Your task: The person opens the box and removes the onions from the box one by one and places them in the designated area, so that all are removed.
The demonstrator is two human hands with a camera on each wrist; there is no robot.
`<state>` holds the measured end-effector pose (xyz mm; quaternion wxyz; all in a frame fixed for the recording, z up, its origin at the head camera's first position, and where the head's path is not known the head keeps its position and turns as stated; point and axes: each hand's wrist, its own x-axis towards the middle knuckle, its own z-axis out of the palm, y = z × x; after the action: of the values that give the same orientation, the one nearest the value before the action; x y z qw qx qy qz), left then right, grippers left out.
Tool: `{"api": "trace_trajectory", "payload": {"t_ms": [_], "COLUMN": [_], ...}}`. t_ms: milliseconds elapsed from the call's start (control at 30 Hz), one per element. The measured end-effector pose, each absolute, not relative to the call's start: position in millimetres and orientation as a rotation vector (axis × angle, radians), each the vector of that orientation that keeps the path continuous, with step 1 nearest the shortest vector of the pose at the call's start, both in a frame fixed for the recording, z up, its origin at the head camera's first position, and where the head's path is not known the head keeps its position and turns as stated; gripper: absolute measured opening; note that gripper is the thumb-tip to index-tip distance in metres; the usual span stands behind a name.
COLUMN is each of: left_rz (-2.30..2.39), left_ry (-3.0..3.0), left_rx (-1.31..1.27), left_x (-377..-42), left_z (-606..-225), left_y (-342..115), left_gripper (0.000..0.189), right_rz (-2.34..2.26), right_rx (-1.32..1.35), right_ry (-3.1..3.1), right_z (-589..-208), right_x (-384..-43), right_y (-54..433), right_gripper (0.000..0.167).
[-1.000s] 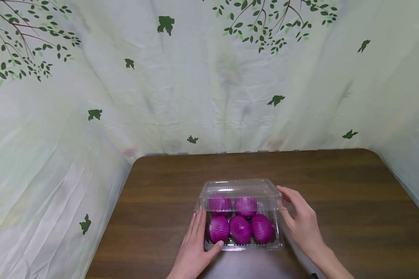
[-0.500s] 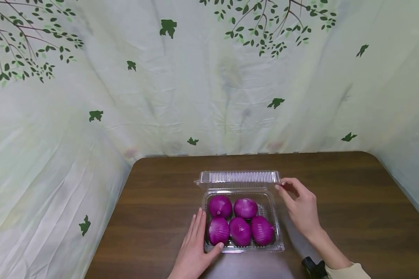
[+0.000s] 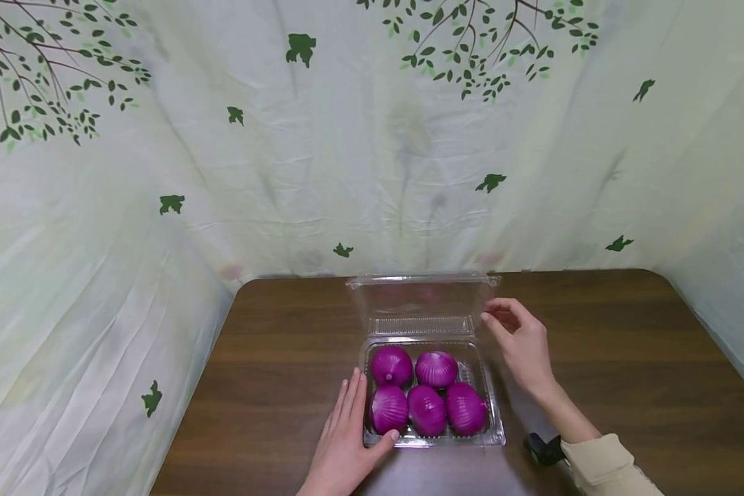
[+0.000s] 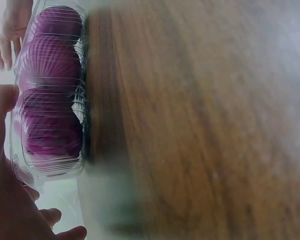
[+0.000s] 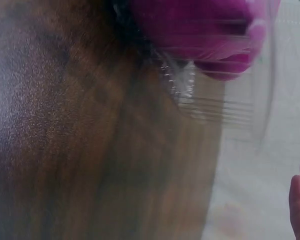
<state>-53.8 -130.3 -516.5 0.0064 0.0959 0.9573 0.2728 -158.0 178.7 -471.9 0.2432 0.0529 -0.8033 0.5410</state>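
Observation:
A clear plastic clamshell container (image 3: 496, 434) stands on the table with its lid raised. Several peeled purple onions (image 3: 426, 410) sit inside, three in the front row and two behind; the back right spot shows bare plastic. My left hand (image 3: 346, 437) rests against the container's left side, fingers straight, thumb at the front rim. The raised lid (image 3: 421, 296) leans back from its hinge. My right hand (image 3: 523, 344) has thumb and forefinger at the lid's right edge and seems to pinch it. Its fingers (image 5: 297, 205) show partly in the right wrist view.
The brown wooden table (image 3: 273, 372) has rounded far corners. A pale curtain (image 3: 372, 151) printed with leaves and branches hangs behind it and along both sides. A black device (image 3: 542, 449) is on the right wrist, by a beige sleeve (image 3: 601, 461).
The lid has swung up and back, away from the onions, uncovering them. My right hand has moved up and slightly left with it. The left hand has stayed at the container's left side.

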Motion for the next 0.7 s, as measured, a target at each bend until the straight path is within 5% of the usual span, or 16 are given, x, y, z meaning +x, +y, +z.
{"api": "trace_trajectory", "payload": {"t_ms": [700], "left_rz": [0.837], "left_ry": [3.050], "left_rx": [0.314], "left_x": [-52], "left_z": [-516], "left_y": [-129], "left_gripper": [0.100], "right_rz": [1.614], "right_rx": [0.061], "right_ry": [-2.285], "right_z": [-507], "right_x": [-202], "right_y": [179], "right_gripper": [0.038]}}
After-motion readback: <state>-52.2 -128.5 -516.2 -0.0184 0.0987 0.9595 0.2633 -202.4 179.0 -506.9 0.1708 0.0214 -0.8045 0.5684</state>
